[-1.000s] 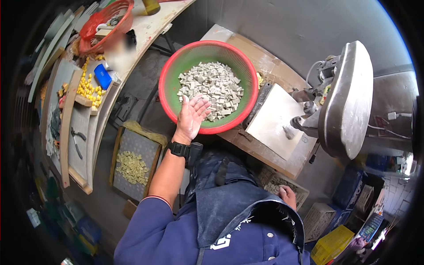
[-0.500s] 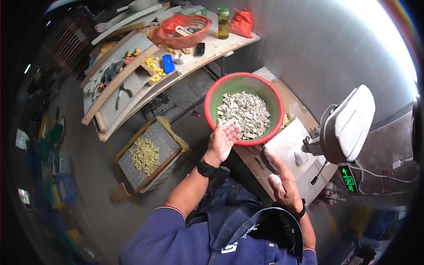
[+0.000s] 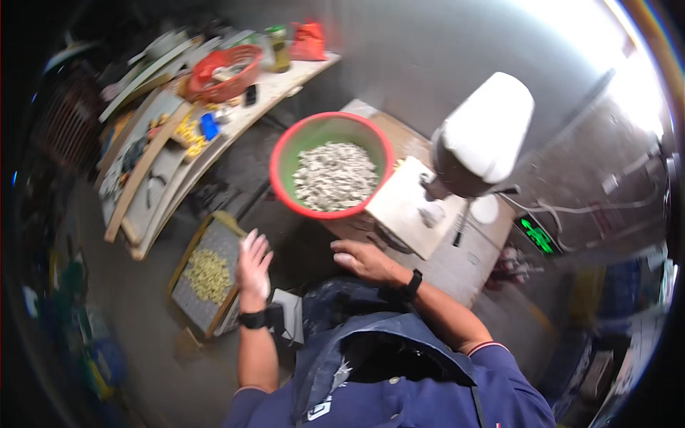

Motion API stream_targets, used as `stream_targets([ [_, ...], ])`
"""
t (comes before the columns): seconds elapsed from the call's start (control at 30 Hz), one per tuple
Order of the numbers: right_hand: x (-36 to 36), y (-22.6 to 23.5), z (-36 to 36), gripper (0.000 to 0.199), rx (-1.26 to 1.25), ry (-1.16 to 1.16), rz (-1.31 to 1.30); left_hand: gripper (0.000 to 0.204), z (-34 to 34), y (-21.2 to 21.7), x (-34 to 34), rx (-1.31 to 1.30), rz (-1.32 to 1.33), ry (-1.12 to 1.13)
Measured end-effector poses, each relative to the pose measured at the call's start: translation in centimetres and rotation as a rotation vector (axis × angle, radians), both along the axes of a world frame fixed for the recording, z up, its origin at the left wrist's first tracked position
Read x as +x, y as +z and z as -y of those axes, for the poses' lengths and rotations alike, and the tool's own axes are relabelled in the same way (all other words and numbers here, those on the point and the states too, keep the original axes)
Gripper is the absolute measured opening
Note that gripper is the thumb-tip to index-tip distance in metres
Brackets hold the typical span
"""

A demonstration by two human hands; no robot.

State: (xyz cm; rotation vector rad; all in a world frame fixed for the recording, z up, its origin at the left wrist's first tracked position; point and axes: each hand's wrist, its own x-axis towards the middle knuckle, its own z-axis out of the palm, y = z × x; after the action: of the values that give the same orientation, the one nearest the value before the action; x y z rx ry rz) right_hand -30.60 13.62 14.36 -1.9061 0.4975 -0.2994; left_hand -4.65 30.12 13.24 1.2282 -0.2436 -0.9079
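My left hand point(image 3: 253, 267) is beside the near right edge of a low tray point(image 3: 187, 298), its fingers stretched out and slightly apart, holding nothing visible. Small pale yellow pieces point(image 3: 208, 277) lie heaped on this speckled tray. My right hand point(image 3: 365, 262) is in front of my body, below a red-rimmed green basin point(image 3: 287, 157); its fingers point left, extended, and nothing shows in them. The basin holds many small greyish-white pieces point(image 3: 335, 177). Both hands are apart from the basin, and both wrists wear black bands.
A machine with a white-covered top point(image 3: 492, 132) stands right of the basin over a pale board point(image 3: 403, 203). A cluttered workbench point(image 3: 303, 77) at upper left carries an orange-red basket point(image 3: 246, 75), wooden strips and yellow bits. A green lit sign point(image 3: 536, 235) is at the right.
The view has turned, shifting the bench and basin left in the picture. My left hand has left the basin's near rim for the tray's side. My right hand has swung left, in front of my body.
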Motion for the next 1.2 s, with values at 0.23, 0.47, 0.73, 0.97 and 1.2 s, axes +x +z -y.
stream_targets([
  [0.23,-22.8,-8.3,-6.9,0.041,0.173,-0.746,-0.409,0.029,-13.0,-20.7,-0.3,0.591,0.541,-0.604],
  [0.47,-32.4,-18.1,-24.2,0.036,0.328,-1.029,-0.703,0.03,-12.6,-24.5,0.3,0.741,0.644,-1.001],
  [0.73,-30.2,-21.1,-32.4,0.041,0.611,-1.153,-0.487,0.028,-9.2,-14.4,1.7,0.952,0.255,-0.943],
  [0.97,-28.9,-26.6,-32.6,0.041,0.595,-1.216,-0.483,0.03,-11.6,-9.6,1.5,0.976,0.587,-1.055],
  [1.2,-26.4,-23.8,-31.0,0.026,0.784,-1.422,-0.225,0.026,-2.7,-4.2,-0.1,0.976,0.432,-0.974],
])
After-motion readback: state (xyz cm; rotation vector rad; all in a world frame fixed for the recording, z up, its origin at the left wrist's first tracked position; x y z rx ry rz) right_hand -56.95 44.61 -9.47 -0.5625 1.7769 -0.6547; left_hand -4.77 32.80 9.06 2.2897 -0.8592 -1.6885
